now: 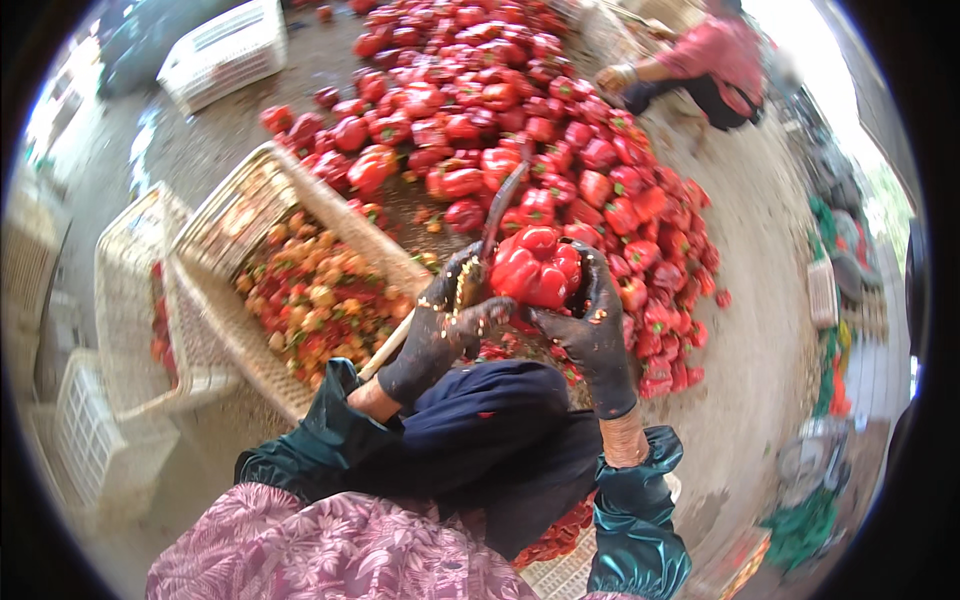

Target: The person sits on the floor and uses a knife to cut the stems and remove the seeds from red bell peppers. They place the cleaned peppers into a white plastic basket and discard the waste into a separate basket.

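A whole red bell pepper [534,268] is held by my right hand [600,337], whose dark, seed-flecked glove wraps its right side. In my left hand [450,319], also gloved and dotted with pale seeds, is a knife with a dark, curved blade [504,201] pointing up and away from me. Its handle is mostly hidden by the fingers. The left hand is close beside the pepper; whether it touches it I cannot tell. Just beyond both hands spreads a large heap of red bell peppers [480,97].
Left of my knees a plastic crate [352,225] holds cut pepper cores [322,300]. More crates [135,300] stand farther left, and a white crate [225,56] lies beyond. Another person [712,60] crouches at the heap's far right. Below my right arm is a basket [566,570] with red pieces.
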The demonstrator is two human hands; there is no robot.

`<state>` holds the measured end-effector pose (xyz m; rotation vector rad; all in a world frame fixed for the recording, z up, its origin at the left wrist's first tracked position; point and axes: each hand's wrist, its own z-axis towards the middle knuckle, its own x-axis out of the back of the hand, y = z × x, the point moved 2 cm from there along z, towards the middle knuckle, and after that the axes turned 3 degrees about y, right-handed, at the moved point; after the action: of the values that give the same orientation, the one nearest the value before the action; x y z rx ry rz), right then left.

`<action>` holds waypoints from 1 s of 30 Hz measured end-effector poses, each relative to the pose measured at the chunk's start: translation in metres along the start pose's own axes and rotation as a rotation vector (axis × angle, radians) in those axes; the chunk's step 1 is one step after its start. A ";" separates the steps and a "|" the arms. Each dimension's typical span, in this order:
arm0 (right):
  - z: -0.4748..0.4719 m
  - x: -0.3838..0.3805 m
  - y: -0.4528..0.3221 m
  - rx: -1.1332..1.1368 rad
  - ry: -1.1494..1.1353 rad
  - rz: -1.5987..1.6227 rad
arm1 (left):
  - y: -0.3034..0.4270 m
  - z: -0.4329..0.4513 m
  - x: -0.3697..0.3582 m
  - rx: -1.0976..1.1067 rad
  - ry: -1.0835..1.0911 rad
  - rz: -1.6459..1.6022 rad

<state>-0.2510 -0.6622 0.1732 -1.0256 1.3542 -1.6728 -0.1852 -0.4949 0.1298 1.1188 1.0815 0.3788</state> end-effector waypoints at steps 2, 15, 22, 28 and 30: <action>0.009 -0.042 -0.001 0.007 -0.054 -0.126 | 0.008 -0.004 0.043 -0.002 0.038 0.036; 0.022 -0.147 0.120 0.008 -0.195 -0.602 | -0.013 -0.080 0.173 0.188 0.058 0.367; 0.016 -0.146 0.124 -0.036 -0.169 -0.645 | -0.056 -0.059 0.170 0.142 0.045 0.578; 0.024 -0.163 0.130 0.148 -0.290 -0.729 | -0.083 -0.039 0.188 -0.036 -0.062 0.787; 0.024 -0.165 0.121 0.041 -0.268 -0.631 | -0.080 -0.041 0.191 -0.035 -0.041 0.746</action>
<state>-0.1549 -0.5424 0.0358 -1.7051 0.8596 -1.8946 -0.1493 -0.3702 -0.0371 1.4693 0.5820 0.9486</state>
